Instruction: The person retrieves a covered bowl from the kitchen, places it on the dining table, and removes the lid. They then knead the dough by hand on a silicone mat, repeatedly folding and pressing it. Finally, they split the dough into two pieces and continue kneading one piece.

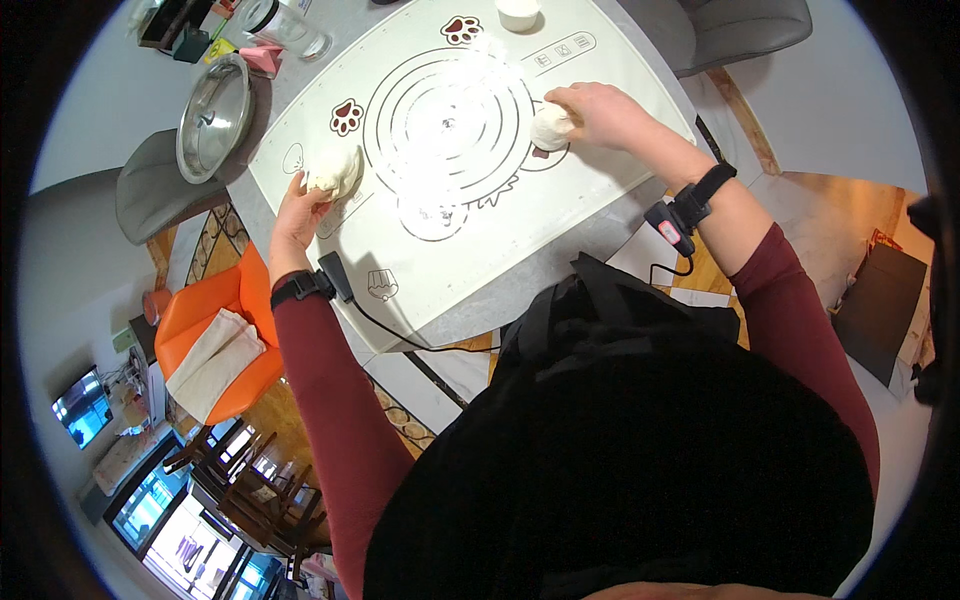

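Note:
A white silicone baking mat (510, 225) with printed circles and paw prints covers much of the grey table. On its left part lies a larger lump of white dough (334, 171); the fingers of my left hand (298, 210) are around its near left edge. My right hand (604, 114) holds a smaller, rounder ball of dough (551, 127) on the mat's right part, at the rim of the printed circles. Both dough pieces are apart from each other. Glare hides some of the mat's print.
A steel bowl (215, 120) stands at the table's left edge, with a glass jar (289, 30) and a pink object (261, 60) beyond it. A small white cup (517, 12) is at the mat's far side. An orange chair (217, 300) with a cloth stands left; a cable runs from my left wrist.

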Motion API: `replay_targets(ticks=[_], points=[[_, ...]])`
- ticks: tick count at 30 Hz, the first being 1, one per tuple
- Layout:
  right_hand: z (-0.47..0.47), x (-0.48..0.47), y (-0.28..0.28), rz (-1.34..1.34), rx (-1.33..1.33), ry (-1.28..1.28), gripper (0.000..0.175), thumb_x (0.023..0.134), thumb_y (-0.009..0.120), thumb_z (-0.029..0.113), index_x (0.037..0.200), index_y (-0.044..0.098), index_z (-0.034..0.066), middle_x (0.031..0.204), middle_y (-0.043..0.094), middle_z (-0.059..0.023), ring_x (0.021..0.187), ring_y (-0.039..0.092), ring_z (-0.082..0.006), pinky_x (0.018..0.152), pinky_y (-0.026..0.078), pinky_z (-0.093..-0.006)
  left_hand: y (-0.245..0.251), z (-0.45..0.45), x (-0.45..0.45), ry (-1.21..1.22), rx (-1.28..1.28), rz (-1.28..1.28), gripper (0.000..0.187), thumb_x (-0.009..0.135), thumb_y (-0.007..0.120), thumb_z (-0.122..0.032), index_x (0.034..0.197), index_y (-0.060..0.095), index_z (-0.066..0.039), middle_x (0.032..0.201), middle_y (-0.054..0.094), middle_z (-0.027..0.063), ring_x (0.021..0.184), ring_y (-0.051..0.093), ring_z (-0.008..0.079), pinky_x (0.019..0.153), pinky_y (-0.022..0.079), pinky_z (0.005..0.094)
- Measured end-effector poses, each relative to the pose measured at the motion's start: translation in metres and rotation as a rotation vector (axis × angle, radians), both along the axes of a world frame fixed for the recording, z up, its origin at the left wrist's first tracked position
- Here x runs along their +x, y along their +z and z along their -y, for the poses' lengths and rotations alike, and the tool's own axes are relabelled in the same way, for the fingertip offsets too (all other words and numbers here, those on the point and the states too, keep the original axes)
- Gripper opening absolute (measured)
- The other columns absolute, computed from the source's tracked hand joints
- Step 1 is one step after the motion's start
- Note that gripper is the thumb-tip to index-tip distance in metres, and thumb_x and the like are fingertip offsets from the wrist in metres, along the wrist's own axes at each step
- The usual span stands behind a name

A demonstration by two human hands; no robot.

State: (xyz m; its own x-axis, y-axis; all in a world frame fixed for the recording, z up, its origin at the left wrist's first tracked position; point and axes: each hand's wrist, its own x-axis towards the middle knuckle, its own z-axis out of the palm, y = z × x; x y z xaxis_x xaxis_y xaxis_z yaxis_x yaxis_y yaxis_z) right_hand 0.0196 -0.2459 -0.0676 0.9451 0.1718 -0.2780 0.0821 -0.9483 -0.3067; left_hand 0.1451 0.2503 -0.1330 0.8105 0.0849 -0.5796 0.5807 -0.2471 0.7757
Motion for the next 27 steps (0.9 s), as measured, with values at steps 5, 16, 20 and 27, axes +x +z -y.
replay_targets(ticks=[5,16,20,27], points=[[-0.011,-0.001,-0.007,0.059,-0.059,-0.008,0.057,0.084,0.076,0.047,0.127,0.065,0.0106,0.119,0.065,-0.0157,0.111,0.064,-0.0322,0.094,0.053,-0.0423,-0.007,-0.008,-0.001,0.278,0.269,0.174,0.051,0.090,0.074,-0.008,0.137,0.055,-0.002,0.112,0.065,0.0139,0.093,0.065,0.0175,0.070,0.054,0.0297],[-0.013,-0.020,-0.050,0.143,0.589,-0.159,0.045,0.093,0.067,0.012,0.136,0.057,0.0111,0.136,0.056,-0.0138,0.128,0.055,-0.0324,0.107,0.048,-0.0405,0.033,0.200,-0.112,-0.368,-0.180,-0.083,0.048,0.106,0.053,-0.037,0.137,0.052,0.000,0.108,0.068,0.0146,0.085,0.073,0.0193,0.068,0.059,0.0303],[-0.010,-0.034,-0.022,0.015,0.910,-0.013,0.062,0.084,0.069,0.000,0.142,0.053,0.0123,0.140,0.055,-0.0119,0.135,0.051,-0.0312,0.116,0.041,-0.0434,0.039,0.268,-0.149,-0.126,-0.730,-0.322,0.062,0.106,0.051,-0.044,0.146,0.039,0.002,0.121,0.065,0.0193,0.090,0.072,0.0241,0.071,0.061,0.0318],[0.022,-0.030,-0.014,-0.274,1.150,-0.020,0.083,0.087,0.068,0.003,0.161,0.031,0.0165,0.151,0.047,-0.0175,0.138,0.048,-0.0283,0.118,0.039,-0.0402,0.040,0.288,-0.153,-0.070,-0.638,0.030,0.074,0.093,0.074,-0.010,0.152,0.031,-0.002,0.123,0.066,0.0091,0.105,0.066,0.0164,0.078,0.055,0.0292]])
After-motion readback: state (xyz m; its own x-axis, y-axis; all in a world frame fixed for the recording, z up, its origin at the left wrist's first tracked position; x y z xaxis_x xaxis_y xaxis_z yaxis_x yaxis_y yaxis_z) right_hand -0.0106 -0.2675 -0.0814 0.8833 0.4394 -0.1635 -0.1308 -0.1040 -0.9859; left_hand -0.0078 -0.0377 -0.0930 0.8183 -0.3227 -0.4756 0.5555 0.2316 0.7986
